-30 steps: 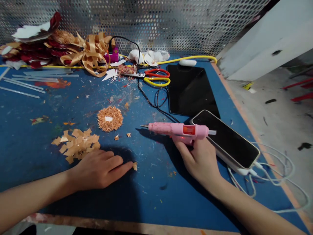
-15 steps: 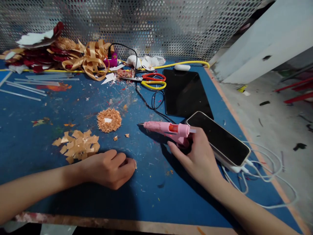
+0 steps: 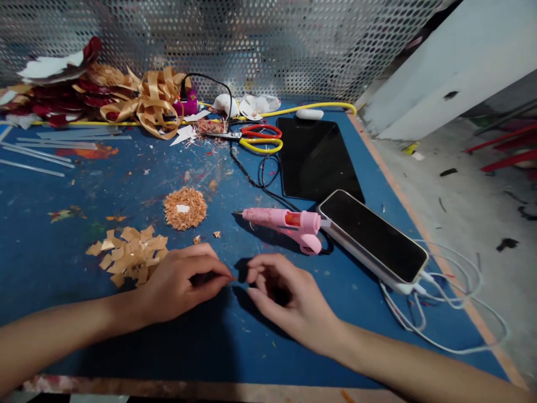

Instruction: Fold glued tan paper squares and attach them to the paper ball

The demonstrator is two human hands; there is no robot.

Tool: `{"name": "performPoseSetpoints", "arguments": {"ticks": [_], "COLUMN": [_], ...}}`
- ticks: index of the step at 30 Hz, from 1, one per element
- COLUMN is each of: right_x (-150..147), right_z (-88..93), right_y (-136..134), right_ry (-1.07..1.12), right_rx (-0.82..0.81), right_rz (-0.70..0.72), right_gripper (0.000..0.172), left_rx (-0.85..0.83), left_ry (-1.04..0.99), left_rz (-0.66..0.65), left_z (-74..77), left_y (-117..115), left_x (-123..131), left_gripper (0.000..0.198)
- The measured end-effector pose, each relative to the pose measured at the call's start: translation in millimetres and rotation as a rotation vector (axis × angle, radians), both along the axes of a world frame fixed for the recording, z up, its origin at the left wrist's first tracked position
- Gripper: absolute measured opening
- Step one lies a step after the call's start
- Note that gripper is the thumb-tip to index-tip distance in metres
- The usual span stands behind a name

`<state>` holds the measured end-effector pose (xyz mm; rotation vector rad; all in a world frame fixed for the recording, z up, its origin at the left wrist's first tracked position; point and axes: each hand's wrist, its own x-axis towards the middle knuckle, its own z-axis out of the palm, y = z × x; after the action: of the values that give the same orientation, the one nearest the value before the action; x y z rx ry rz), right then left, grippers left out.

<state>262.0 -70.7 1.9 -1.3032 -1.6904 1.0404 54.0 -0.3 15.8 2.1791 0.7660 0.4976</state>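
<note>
Between thumb and forefinger, my left hand [image 3: 191, 282] pinches a small tan ribbon piece [image 3: 233, 279]. My right hand [image 3: 289, 299] is just to its right, thumb and fingers curved apart with nothing between them. Beyond my right hand a pink hot glue gun [image 3: 282, 221] lies on the table, its dark nozzle pointing left. A pile of cut tan ribbon pieces [image 3: 132, 254] sits behind my left wrist, partly covered by the hand. Farther back is a round, frilly tan rosette [image 3: 185, 208] with a white patch in its middle.
Scissors [image 3: 260, 140] with red and yellow handles lie beside a black tablet [image 3: 321, 159]. A phone [image 3: 373, 235] rests at the right with white cables [image 3: 457, 302]. Glue sticks [image 3: 37, 154], looped gold ribbon [image 3: 157, 103] and dark red material [image 3: 59, 101] lie along the back.
My right hand has let go of the glue gun, which now lies on the table, and has moved left and nearer to me, close to my left hand's fingertips.
</note>
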Motion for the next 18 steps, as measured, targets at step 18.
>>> {"name": "performPoseSetpoints", "arguments": {"ticks": [18], "right_x": [-10], "right_z": [-3.7], "right_y": [14], "right_ry": [0.044], "right_rx": [0.003], "right_rz": [0.016], "right_gripper": [0.010], "left_rx": [-0.138], "left_ry": [0.020], "left_rz": [0.069], "left_z": [-1.3], "left_y": [2], "left_x": [2], "left_gripper": [0.013]}}
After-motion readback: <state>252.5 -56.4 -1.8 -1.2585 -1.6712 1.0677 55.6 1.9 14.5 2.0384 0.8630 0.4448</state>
